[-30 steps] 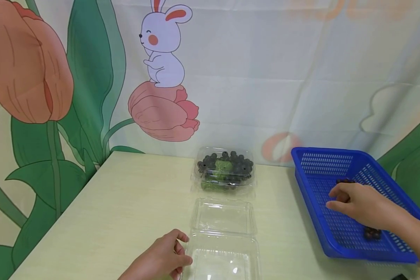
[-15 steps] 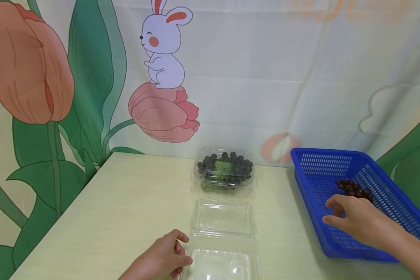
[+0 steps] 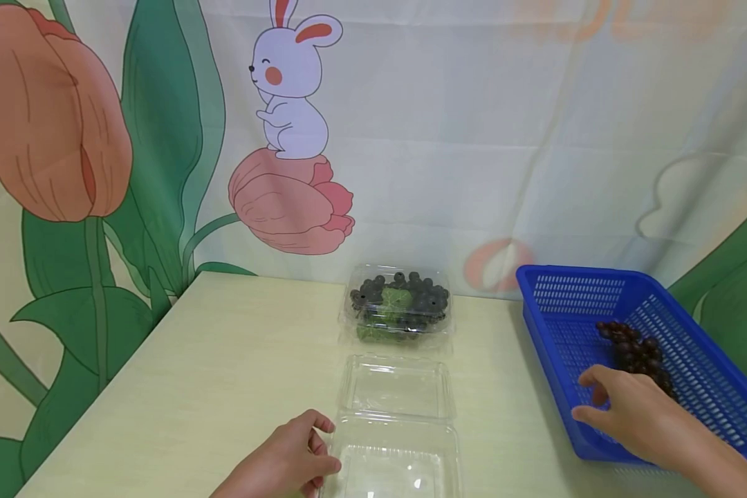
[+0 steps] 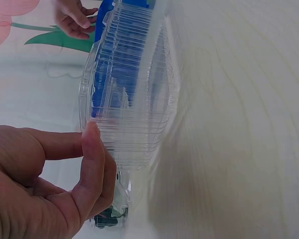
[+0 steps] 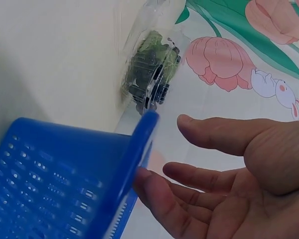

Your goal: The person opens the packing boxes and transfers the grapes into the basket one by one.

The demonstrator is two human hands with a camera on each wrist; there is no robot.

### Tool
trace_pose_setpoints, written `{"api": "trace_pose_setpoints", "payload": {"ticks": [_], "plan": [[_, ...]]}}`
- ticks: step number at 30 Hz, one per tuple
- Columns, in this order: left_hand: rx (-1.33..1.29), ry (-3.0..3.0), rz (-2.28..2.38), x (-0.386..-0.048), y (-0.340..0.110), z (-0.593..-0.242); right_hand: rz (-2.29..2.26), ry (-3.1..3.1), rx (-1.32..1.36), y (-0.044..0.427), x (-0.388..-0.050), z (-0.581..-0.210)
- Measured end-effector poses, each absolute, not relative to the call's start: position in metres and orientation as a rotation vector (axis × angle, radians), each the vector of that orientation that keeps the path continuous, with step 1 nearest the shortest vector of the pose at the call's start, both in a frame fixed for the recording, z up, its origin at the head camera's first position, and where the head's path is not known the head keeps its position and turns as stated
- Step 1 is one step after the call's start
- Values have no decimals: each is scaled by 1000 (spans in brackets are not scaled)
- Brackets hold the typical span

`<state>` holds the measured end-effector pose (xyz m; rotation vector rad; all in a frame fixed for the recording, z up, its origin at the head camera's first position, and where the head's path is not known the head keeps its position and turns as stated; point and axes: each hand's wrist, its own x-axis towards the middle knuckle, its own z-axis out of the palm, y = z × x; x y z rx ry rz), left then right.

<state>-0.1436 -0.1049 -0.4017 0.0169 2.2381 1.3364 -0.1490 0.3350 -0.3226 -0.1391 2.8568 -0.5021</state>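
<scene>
At the left edge of an open clear plastic clamshell container (image 3: 397, 432) is my left hand (image 3: 286, 453), its thumb and index fingertips apart at the rim. The left wrist view shows those fingertips against the container's edge. Over the near left part of a blue plastic basket (image 3: 544, 346) hovers my right hand (image 3: 641, 418), fingers loosely bent and holding nothing. In the right wrist view its thumb and fingers are spread beside the basket's rim. A bunch of dark red grapes (image 3: 635, 349) lies in the basket, partly hidden behind this hand.
A closed clear clamshell (image 3: 432, 325) with dark round fruit and something green and leafy stands at the table's back. The open container's lid (image 3: 398, 387) lies toward it. A cloth backdrop (image 3: 442, 138) with a rabbit and tulips hangs behind the table (image 3: 236, 346).
My right hand has drawn toward me over the basket, uncovering more of the grapes. The left hand has stayed at the container's edge.
</scene>
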Motion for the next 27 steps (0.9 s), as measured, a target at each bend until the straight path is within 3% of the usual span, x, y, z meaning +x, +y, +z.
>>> {"api": "trace_pose_setpoints", "payload": {"ticks": [27], "plan": [[-8,2238,1375,-143,-110,-401,-491,2863,-56,327,-148,-337]]}}
